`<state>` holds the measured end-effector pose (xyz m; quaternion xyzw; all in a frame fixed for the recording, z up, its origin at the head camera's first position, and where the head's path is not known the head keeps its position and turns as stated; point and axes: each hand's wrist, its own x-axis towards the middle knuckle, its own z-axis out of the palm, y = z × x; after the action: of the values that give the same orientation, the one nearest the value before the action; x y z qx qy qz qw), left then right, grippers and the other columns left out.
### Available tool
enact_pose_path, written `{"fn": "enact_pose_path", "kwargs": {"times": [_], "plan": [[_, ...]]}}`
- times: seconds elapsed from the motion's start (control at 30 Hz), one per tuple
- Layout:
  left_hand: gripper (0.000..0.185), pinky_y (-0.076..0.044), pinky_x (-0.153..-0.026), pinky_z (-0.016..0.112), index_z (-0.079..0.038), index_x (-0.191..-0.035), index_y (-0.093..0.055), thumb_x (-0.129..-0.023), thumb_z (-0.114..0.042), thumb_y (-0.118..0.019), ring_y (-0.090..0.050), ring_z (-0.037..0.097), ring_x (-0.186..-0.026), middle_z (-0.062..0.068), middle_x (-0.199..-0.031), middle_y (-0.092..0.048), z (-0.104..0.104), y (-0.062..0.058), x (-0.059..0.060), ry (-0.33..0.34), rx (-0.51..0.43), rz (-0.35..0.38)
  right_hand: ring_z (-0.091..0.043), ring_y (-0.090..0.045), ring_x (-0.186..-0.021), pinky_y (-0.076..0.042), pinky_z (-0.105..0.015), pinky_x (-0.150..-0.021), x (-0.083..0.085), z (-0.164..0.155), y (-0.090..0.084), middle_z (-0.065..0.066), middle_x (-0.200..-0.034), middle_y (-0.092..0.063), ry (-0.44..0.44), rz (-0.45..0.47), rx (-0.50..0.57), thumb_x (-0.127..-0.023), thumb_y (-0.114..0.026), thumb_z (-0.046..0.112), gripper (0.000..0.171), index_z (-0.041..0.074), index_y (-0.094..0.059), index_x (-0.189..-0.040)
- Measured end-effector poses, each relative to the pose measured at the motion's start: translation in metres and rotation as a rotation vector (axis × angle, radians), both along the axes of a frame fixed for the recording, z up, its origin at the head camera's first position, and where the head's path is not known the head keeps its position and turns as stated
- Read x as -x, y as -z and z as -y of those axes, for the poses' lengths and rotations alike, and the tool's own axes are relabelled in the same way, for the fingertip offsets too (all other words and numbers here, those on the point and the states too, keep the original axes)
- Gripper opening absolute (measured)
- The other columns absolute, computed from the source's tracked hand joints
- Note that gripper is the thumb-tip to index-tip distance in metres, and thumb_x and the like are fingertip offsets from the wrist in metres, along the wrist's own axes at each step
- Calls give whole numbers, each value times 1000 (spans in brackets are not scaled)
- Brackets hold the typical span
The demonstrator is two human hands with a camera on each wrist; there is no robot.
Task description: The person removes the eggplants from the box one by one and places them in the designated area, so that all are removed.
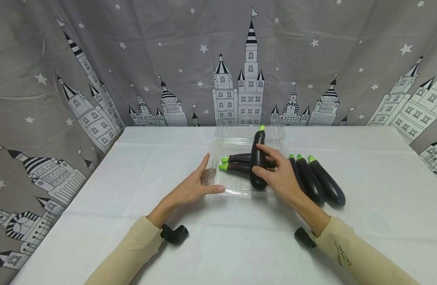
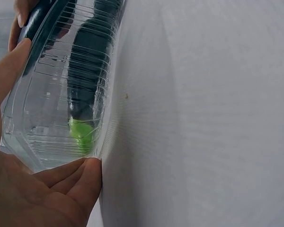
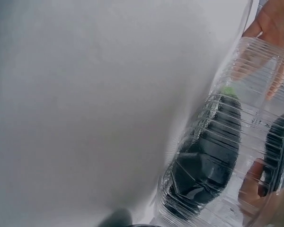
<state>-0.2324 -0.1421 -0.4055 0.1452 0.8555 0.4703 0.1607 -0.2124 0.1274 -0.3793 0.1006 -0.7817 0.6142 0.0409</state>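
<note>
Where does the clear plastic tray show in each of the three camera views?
Head: clear plastic tray at table centre, between both hands.
Left wrist: it fills the upper left, against the left hand.
Right wrist: lower right.
Shared landmark: the green stem of an eggplant inside it.

Even, bright indoor light; soft shadows under arms; head view bowed at edges; wrist views blurred close-up

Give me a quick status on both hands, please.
Left hand open, steadying clear tray. Right hand gripping eggplant over tray. Nothing blocking.
</note>
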Motion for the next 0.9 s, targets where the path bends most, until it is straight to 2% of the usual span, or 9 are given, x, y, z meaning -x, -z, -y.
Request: {"fn": "enact_pose_path", "kwargs": {"times": [0.27, 0.47, 0.57, 0.73, 0.9], "plan": [[121, -13, -115, 57, -24, -159, 7, -79, -52, -79, -10, 32, -148, 16, -162, -11, 0, 0, 1, 2, 0, 4, -31, -54, -121, -52, -43, -91, -1, -2, -4, -13, -142, -47, -16, -4, 26, -88, -69, 5, 62, 14, -50, -146], [120, -14, -115, 57, -24, -159, 7, -79, -52, -79, -10, 31, -148, 15, -162, -12, 0, 0, 1, -4, -1, 8, -33, -59, -112, -53, -40, -84, -6, -5, -8, -17, -136, -54, -52, -20, -39, -89, -70, 13, 61, 15, -49, -146], [120, -14, -115, 57, -24, -159, 6, -79, -52, -78, -10, 31, -148, 16, -162, -13, 0, 0, 1, -4, 6, 7, -33, -59, -111, -52, -41, -86, -10, -6, -10, -20, -132, -57, -67, -22, -66, -89, -71, 15, 61, 13, -48, -146], [120, -14, -115, 57, -23, -159, 6, -79, -52, -78, -11, 31, -148, 16, -162, -13, 0, 0, 0, -3, 12, 5, -33, -58, -114, -52, -40, -85, -16, -10, -12, -20, -130, -58, -80, -16, -104, -89, -72, 16, 62, 14, -48, -146], [120, -13, -115, 57, -23, -159, 6, -79, -52, -78, -11, 32, -148, 16, -162, -14, 0, 0, 1, -7, 22, 2, -30, -56, -118, -52, -40, -86, -19, -17, -13, -15, -135, -55, -110, 2, -94, -89, -73, 15, 62, 15, -49, -146]]}}
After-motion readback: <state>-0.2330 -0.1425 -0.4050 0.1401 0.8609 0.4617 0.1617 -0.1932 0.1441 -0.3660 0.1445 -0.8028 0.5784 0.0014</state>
